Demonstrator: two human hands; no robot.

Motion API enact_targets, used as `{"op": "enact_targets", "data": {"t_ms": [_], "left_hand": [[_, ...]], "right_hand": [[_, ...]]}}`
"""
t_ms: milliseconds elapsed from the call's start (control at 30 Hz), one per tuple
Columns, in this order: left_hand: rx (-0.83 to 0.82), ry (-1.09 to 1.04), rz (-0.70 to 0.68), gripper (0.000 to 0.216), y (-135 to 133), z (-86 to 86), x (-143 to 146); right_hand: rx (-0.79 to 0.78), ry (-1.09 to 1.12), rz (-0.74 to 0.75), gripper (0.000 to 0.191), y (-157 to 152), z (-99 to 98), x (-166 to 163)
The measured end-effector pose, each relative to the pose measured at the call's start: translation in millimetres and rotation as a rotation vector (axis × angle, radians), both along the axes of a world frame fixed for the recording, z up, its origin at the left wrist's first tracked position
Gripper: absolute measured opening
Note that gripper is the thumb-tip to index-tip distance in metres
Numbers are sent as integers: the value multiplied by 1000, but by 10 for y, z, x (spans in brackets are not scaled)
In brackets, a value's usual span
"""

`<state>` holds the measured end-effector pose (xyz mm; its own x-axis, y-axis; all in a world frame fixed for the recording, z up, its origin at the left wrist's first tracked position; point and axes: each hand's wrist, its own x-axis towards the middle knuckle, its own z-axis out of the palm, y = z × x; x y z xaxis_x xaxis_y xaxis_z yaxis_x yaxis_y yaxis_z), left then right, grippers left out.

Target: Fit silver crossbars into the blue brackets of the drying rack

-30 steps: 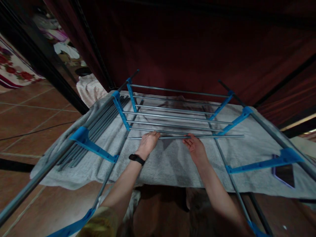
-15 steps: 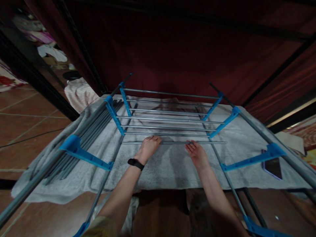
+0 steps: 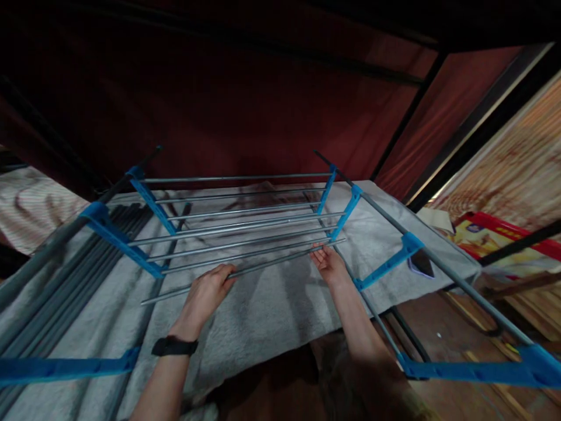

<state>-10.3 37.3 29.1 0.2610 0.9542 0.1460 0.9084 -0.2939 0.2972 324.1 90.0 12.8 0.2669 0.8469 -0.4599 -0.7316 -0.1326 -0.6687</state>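
A thin grey metal rod [image 3: 272, 262] lies across the near side of the rack frame, its right end higher in the view than its left. My left hand [image 3: 207, 297], with a black band on the wrist, is closed around the rod left of its middle. Near the rod's right end, the fingers of my right hand [image 3: 328, 264] are curled onto it. Beyond it, several similar rods [image 3: 245, 224] span between blue plastic brackets [image 3: 344, 213] on the frame's side tubes. The right end rests close to a blue bracket; whether it touches cannot be made out.
A grey blanket [image 3: 280, 316] covers the surface under the frame. Several loose grey tubes [image 3: 83, 275] lie on the left. A phone [image 3: 421, 264] is behind the right side tube [image 3: 456, 280]. A dark red curtain [image 3: 245, 111] hangs behind; a red and yellow box [image 3: 495, 240] stands right.
My view has turned to the right. The rod has gone from nearly level to slanting, left end nearer me. My left hand has slid apart from my right, whose fingers have curled more onto the rod.
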Motion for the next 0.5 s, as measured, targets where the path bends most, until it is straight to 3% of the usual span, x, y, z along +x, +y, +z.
{"op": "enact_targets", "data": {"t_ms": [200, 500], "left_hand": [[-48, 27, 44, 29, 10, -13, -22], [-108, 61, 4, 40, 61, -154, -131]], "right_hand": [[4, -21, -43, 15, 14, -21, 107], [-53, 11, -156, 16, 89, -1, 198]]}}
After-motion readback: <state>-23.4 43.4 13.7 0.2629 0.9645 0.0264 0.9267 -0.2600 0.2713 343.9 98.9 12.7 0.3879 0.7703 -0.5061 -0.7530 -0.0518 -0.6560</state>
